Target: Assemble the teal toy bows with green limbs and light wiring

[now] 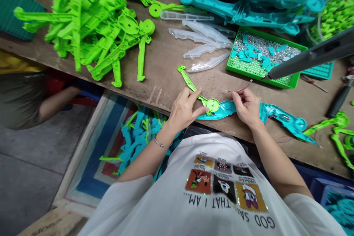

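Observation:
My left hand (183, 107) is closed on a lime-green plastic arm (189, 82), its index finger on the narrow part and its thumb at the round disc end. That disc lies over one end of a long teal plastic shell half (225, 107) on the table's front edge. My right hand (247, 105) is above the middle of the shell and covers part of it. Its thumb and fingertips are pinched on a thin dark red wire (245, 88). Right of this hand, the shell (284, 117) runs on, with small parts inside.
A heap of lime-green arms (96, 25) lies left, with clear plastic strips (206, 49) behind my hands. A green tray (294, 81) holds screws and teal bits. A dark powered screwdriver (312, 57) extends over it. Teal shells (243, 11) are stacked behind. Another person's arm (59, 103) is left.

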Motion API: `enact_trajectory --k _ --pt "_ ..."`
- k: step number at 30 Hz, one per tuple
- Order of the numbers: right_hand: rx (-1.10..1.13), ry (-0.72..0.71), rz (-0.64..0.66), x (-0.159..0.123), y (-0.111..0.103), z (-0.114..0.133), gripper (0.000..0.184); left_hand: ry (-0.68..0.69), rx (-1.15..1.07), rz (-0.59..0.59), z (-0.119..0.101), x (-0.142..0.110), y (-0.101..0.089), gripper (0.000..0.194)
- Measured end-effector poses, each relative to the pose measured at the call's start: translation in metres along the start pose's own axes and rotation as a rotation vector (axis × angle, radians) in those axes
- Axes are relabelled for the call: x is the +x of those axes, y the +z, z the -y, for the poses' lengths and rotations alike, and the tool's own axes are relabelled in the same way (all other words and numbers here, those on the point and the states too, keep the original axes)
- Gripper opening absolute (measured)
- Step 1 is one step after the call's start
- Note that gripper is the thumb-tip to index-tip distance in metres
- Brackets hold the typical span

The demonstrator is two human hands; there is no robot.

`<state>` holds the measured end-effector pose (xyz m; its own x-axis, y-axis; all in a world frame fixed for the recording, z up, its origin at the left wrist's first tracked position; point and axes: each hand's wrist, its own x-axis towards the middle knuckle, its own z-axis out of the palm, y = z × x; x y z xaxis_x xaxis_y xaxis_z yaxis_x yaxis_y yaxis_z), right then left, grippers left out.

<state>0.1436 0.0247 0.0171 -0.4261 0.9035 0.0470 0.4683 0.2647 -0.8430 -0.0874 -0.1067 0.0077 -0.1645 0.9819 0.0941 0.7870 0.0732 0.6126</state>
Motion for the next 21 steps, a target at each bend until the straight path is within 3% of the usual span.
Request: enact_trajectory --k 3,8,12,14,17,19,21 --pt "0.007 0.009 -0.003 0.0 0.001 -0.002 0.03 0.162 0.078 0.046 0.0 -0.008 -0.007 0.11" --pt "0.075 0.07 0.001 0.001 0.0 -0.005 0.033 0.254 0.127 0.104 0.0 -0.008 -0.012 0.091" --pt "0.191 0.076 0.141 0.007 -0.01 0.01 0.032 0.249 0.076 0.095 -0.012 -0.004 -0.021 0.102" --pt "0.216 0.036 0.3 0.012 -0.014 0.025 0.032 0.208 -0.004 0.086 -0.022 0.001 -0.027 0.093" --pt "0.247 -0.018 0.488 0.02 -0.014 0.045 0.034 0.147 -0.09 0.052 -0.033 0.011 -0.032 0.058" --pt "0.27 -0.03 0.527 0.025 -0.009 0.053 0.034 0.119 -0.107 0.039 -0.036 0.017 -0.033 0.04" --pt "0.283 -0.029 0.534 0.029 -0.003 0.056 0.034 0.094 -0.115 0.02 -0.035 0.019 -0.032 0.034"
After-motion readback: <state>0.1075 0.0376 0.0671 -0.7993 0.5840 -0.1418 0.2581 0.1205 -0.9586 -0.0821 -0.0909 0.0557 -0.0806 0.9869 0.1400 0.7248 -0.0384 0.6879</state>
